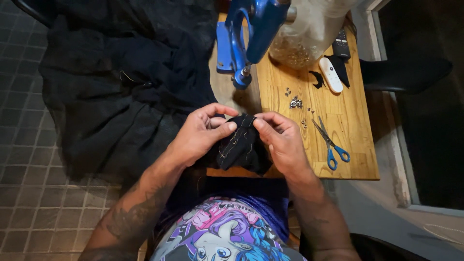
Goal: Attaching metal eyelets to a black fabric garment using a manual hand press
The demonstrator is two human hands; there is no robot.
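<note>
2 hands hold 1 small piece of black fabric with pale stitching (pixel 240 145) between them, just above the near edge of the wooden worktop (pixel 348 145). The left hand (pixel 200 135) pinches its upper left edge with thumb and forefinger closed on the cloth; the right hand (pixel 282 137) grips the upper right edge the same way, other fingers curled. Beyond the hands stands a blue metal hand press (pixel 251 34), with small loose metal eyelets (pixel 295 102) just beyond the right hand and blue-handled scissors (pixel 331 145) to its right. A big heap of dark cloth (pixel 121 87) lies left of the left hand. I judge the work goes best if both pinches keep the edge taut and flat, so the stitched line stays visible and the layers do not slip apart
</note>
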